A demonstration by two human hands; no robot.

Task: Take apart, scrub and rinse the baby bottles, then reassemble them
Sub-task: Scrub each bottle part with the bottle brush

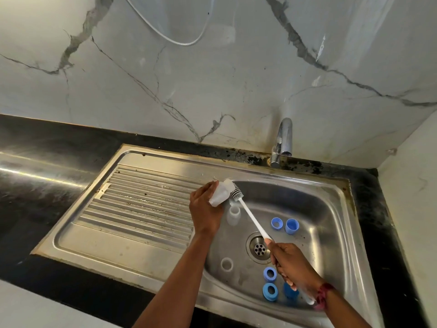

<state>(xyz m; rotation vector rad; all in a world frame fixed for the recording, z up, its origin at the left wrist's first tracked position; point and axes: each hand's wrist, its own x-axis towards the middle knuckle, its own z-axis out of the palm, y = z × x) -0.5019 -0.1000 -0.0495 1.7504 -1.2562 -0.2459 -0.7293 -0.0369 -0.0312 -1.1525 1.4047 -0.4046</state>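
Right hand (293, 268) beside the drain (259, 248) grips the brush (250, 216) by its handle end for reach, left hand (205, 209) beyond the drain clasps a bottle (221, 194) tilted so bristles meet its mouth.

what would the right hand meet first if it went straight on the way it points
Probably the baby bottle held by the left hand: the head of the brush in the right hand sits at its mouth. Depth unclear.

I am finding no words, numbers or brand marks to read: the bottle (220, 194) I am holding, the brush (251, 216), the blue rings (276, 223) and the tap (282, 140) are showing none.
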